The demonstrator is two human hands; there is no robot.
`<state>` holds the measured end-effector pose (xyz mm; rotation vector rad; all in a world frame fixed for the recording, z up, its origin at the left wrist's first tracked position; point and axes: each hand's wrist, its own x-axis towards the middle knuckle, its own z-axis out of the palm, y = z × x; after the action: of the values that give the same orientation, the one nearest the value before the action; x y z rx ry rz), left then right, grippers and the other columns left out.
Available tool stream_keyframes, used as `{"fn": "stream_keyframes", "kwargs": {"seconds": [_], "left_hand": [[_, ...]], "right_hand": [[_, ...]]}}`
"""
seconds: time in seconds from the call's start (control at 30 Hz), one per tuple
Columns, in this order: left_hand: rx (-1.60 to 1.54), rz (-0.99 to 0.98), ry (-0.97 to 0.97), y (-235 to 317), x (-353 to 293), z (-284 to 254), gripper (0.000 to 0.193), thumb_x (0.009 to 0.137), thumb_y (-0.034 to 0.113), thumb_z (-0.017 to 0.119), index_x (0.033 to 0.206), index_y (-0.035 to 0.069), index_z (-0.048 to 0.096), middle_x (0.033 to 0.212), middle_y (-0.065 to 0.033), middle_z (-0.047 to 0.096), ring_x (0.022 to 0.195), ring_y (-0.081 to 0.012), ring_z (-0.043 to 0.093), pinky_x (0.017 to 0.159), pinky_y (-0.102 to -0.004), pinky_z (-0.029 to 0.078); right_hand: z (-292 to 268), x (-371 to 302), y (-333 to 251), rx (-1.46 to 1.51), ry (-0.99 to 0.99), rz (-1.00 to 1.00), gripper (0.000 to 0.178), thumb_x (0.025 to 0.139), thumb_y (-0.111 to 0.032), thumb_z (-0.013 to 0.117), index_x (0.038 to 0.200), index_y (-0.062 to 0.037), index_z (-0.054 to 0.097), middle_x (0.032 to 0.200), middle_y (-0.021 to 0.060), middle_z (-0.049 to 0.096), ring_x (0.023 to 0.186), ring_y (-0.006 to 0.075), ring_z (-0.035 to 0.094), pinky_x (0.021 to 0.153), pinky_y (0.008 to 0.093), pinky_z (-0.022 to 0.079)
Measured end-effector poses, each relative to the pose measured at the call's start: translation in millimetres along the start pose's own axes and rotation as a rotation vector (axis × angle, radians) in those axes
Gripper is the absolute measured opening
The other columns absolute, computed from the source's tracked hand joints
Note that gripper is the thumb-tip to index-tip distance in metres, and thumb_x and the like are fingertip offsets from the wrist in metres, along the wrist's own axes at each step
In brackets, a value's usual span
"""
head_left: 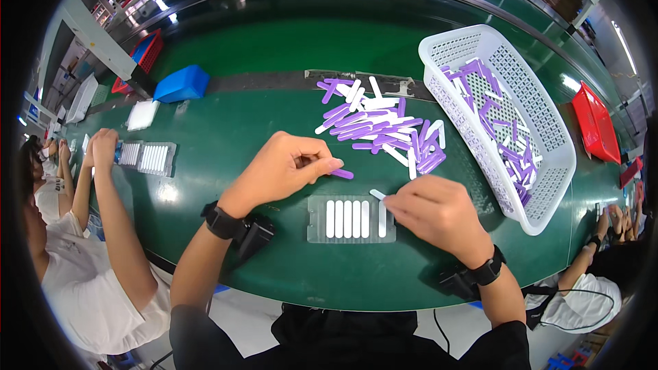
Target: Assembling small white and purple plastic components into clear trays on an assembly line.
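Observation:
My left hand (286, 164) pinches a purple nail file (342, 174) between thumb and fingertips, above the green table. In my right hand (436, 214) the fingers close on a white nail file (377, 194), whose tip pokes out toward the left. Between the hands lies a clear plastic tray (317, 230). Several white files (348, 219) stand side by side in its slots, with one more white file (382, 220) apart at the right, beside a gap. Beyond the tray spreads a loose pile of purple and white nail files (373, 122).
A white mesh basket (444, 89) holding more files stands at the right. Past it is a red bin (595, 123). A blue bin (181, 85) sits at the back left. A co-worker's hand (104, 146) is at another filled tray (152, 172) on the left.

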<state>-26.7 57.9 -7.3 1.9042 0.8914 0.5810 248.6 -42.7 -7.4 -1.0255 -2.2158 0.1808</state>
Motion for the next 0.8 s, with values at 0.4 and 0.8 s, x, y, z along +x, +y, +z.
{"fn": "stream_keyframes", "kwargs": {"seconds": [0.4, 0.8], "left_hand": [[-0.031, -0.206, -0.359, 21.2, -17.8, -16.5, 0.014, 0.097, 0.015, 0.073, 0.096, 0.002, 0.073, 0.07, 0.0019, 0.063, 0.063, -0.0054, 0.057, 0.056, -0.0263, 0.041], [0.846, 0.241, -0.022, 46.9, -86.1, 25.4, 0.035, 0.083, 0.033, 0.082, 0.106, 0.007, 0.075, 0.064, -0.0026, 0.054, 0.056, -0.0223, 0.059, 0.054, -0.0337, 0.047]], "right_hand": [[-7.5, -3.4, -32.7, -0.135, -0.331, -0.007, 0.022, 0.081, -0.026, 0.081, 0.09, -0.0089, 0.069, 0.086, 0.0027, 0.054, 0.077, 0.0188, 0.064, 0.064, 0.0347, 0.055], [-8.5, 5.5, -25.5, -0.082, -0.203, 0.049, 0.065, 0.067, -0.028, 0.09, 0.125, -0.0107, 0.066, 0.118, 0.0063, 0.065, 0.113, 0.029, 0.058, 0.094, 0.0432, 0.049]]}}
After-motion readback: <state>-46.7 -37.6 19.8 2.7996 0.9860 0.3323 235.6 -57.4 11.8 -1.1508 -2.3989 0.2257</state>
